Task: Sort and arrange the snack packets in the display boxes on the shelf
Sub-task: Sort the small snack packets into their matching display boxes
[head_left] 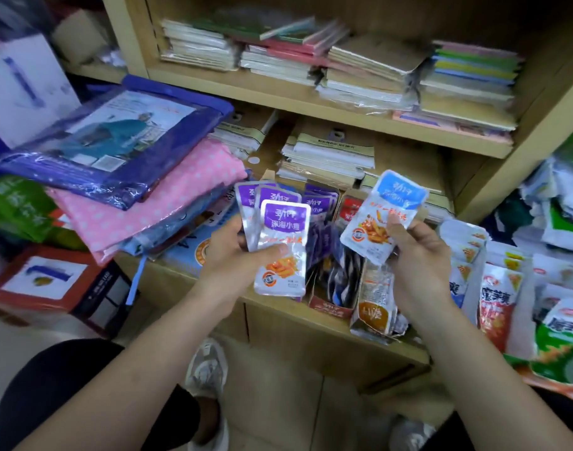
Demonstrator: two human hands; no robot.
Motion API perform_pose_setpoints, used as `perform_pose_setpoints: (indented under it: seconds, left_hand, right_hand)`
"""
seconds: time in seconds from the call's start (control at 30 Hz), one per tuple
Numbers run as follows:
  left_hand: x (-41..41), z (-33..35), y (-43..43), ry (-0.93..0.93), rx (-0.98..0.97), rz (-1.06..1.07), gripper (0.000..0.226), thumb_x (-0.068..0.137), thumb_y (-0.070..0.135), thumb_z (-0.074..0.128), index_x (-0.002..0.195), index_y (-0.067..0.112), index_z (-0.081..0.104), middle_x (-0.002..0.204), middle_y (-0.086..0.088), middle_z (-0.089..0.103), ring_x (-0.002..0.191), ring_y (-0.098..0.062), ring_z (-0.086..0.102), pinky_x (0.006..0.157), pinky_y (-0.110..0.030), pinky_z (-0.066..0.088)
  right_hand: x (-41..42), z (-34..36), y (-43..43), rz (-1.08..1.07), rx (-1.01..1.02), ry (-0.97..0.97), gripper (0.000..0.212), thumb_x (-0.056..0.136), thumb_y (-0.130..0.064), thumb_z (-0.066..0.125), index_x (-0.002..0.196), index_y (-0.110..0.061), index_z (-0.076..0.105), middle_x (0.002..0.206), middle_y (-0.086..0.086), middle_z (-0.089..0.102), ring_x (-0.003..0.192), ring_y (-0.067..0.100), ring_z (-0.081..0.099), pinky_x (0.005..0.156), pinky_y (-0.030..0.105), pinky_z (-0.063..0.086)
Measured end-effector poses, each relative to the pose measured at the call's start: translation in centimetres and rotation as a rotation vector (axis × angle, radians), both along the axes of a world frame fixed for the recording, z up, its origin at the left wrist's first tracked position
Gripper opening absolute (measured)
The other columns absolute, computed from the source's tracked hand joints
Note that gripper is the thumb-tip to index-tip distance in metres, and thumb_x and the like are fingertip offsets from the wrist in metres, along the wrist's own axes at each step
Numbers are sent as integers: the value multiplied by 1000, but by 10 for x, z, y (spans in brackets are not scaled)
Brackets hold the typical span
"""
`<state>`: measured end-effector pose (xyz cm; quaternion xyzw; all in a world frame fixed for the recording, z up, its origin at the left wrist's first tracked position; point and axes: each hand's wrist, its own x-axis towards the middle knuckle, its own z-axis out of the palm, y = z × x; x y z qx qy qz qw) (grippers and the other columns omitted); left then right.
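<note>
- Left grip (238, 258): fingers curled round a fan of purple packets (282, 242), thumb across the front one, held above the shelf (278, 312) edge.
- Right grip (420, 255): pinching one blue packet (383, 216), upright, over the display boxes (331, 306).
- Display boxes: on the shelf, between both grips, packets standing inside.
- Loose packets (496, 281): piled at right.

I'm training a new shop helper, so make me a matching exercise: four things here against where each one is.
Things:
1 purple-topped packets
2 blue-topped packet
3 pink dotted cloth
4 coloured notebooks

Places:
A upper shelf, right end
B right hand
C left hand
D under the blue plastic bag

Pairs: 1-C, 2-B, 3-D, 4-A
</note>
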<state>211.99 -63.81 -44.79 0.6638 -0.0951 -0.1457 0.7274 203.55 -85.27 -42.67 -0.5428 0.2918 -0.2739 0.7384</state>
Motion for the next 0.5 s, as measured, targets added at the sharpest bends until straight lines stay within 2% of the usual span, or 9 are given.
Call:
perform_pose_setpoints:
  seconds: [0.07, 0.13, 0.2, 0.27, 0.3, 0.37, 0.43, 0.5]
  left_hand:
    - [16, 1, 12, 25, -16, 117, 37, 77, -3, 79, 110, 9, 69, 95, -4, 78, 84, -22, 76, 69, -36, 59]
    - [32, 2, 26, -5, 17, 215, 34, 78, -1, 79, 109, 10, 70, 93, -1, 78, 82, -18, 76, 65, -32, 58]
    - [44, 3, 38, -53, 58, 263, 30, 80, -1, 78, 104, 15, 71, 90, 6, 78, 80, -14, 75, 64, -28, 58]
    - [51, 1, 46, -58, 86, 266, 30, 80, -2, 78, 102, 17, 71, 85, 10, 77, 77, -10, 75, 62, -24, 57]
    - [53, -2, 49, -54, 106, 255, 30, 80, -3, 77, 103, 15, 71, 86, 9, 77, 76, -9, 75, 61, -24, 58]
    - [56, -7, 52, -66, 158, 235, 32, 80, -2, 78, 109, 8, 70, 92, 3, 77, 79, -13, 75, 63, -27, 60]
    - [57, -10, 53, -95, 190, 234, 34, 80, -1, 79, 112, 5, 69, 95, -1, 77, 79, -14, 76, 67, -30, 62]
    - [60, -10, 56, -102, 190, 246, 32, 80, -3, 78, 110, 4, 69, 93, 0, 76, 74, -10, 75, 66, -29, 62]
  right_hand:
    - [4, 0, -12, -51, -111, 13, 6, 93, -18, 69, 96, -17, 74, 101, 1, 78, 99, 23, 74, 92, 50, 58]
    - [10, 0, -17, -63, -243, 39, 6, 93, -20, 70, 92, -21, 76, 98, 0, 78, 98, 22, 74, 91, 50, 58]
    - [17, 2, -15, -25, -344, 42, 8, 94, -20, 69, 95, -18, 77, 94, -1, 78, 91, 18, 74, 80, 40, 59]
    - [30, 7, -7, 43, -422, 23, 10, 95, -15, 67, 98, -10, 76, 89, -1, 77, 72, 7, 71, 62, 24, 53]
    - [38, 8, -1, 77, -445, 23, 8, 95, -12, 67, 96, -10, 74, 86, 0, 76, 63, 5, 67, 55, 20, 50]
    - [59, 9, 12, 148, -510, 48, 5, 93, -9, 70, 90, -7, 73, 81, 2, 76, 55, 13, 65, 49, 26, 50]
    - [81, 8, 24, 215, -608, 93, 11, 90, -9, 73, 82, -3, 68, 76, 5, 75, 56, 19, 69, 54, 38, 58]
    - [101, 5, 34, 267, -695, 153, 16, 89, -11, 74, 77, -8, 65, 75, 6, 74, 61, 18, 73, 62, 45, 62]
